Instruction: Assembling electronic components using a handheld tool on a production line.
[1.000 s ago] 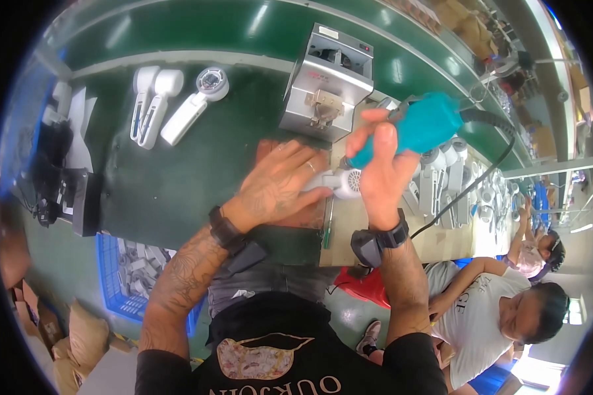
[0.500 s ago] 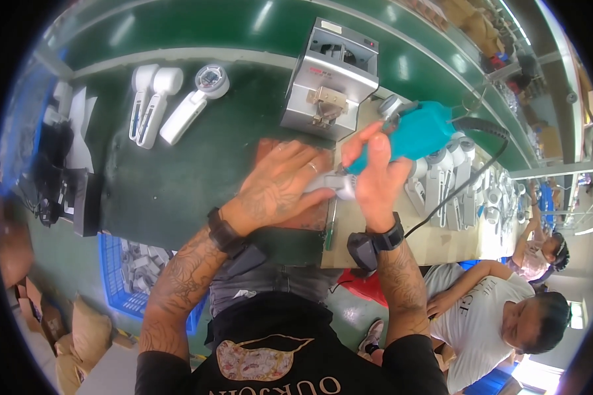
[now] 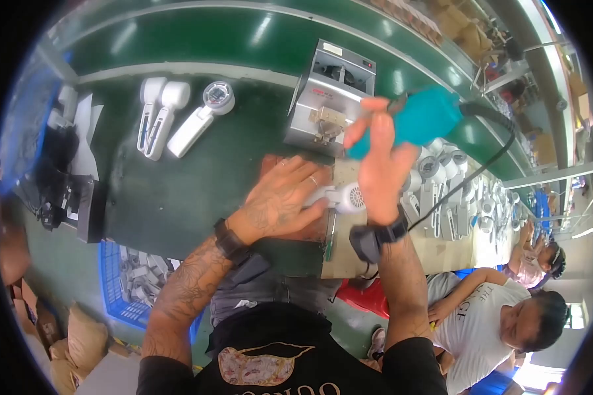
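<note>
My left hand [image 3: 280,194] is closed around the grey-white handle of a handheld fan [image 3: 353,197]. The fan lies over a reddish-brown pad [image 3: 308,229], its round slotted head sticking out to the right. Above and right of that head, my right hand [image 3: 382,168] grips a teal corded electric screwdriver [image 3: 425,118]. The hand is somewhat blurred, and the tool's tip is apart from the fan. A grey metal screw feeder [image 3: 315,95] stands just beyond both hands.
Three white handheld fans [image 3: 194,131] lie at the far left of the green bench. Many more fans [image 3: 435,191] crowd the right side. A blue crate [image 3: 122,299] of grey parts is below left. A co-worker [image 3: 487,309] sits at the right. The tool's black cord [image 3: 464,178] hangs nearby.
My right hand has lifted the electric screwdriver up and away from the fan, uncovering its round head. My left hand keeps its hold on the handle. The view has shifted slightly.
</note>
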{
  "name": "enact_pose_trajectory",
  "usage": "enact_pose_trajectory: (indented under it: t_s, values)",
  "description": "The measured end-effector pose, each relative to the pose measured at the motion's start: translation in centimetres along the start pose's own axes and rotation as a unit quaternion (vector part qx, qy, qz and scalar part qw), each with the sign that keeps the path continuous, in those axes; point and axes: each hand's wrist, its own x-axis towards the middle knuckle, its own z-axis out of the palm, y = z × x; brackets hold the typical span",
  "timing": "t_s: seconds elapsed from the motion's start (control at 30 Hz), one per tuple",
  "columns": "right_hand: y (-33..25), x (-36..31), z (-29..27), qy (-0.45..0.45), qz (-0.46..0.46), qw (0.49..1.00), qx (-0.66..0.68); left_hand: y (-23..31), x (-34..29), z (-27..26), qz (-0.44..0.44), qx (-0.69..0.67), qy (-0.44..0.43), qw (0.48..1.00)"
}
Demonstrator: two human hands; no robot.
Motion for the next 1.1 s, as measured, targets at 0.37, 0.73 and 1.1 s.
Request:
enact_pose_trajectory:
  t_s: [0.37, 0.73, 1.1]
  values:
    - [4.6, 2.5, 1.8, 0.025, -0.023, 0.999, 0.003, 0.2, 0.0, -0.1, 0.038, -0.006, 0.002, 0.999]
    - [-0.1, -4.5, -2.6, -0.007, 0.038, 0.999, 0.025, -0.7, 0.1, 0.6, 0.028, 0.013, 0.005, 1.0]
    - [0.6, -6.7, -3.0, -0.014, 0.051, 0.997, 0.064, -0.1, 0.0, 0.3, -0.017, -0.025, -0.032, 0.999]
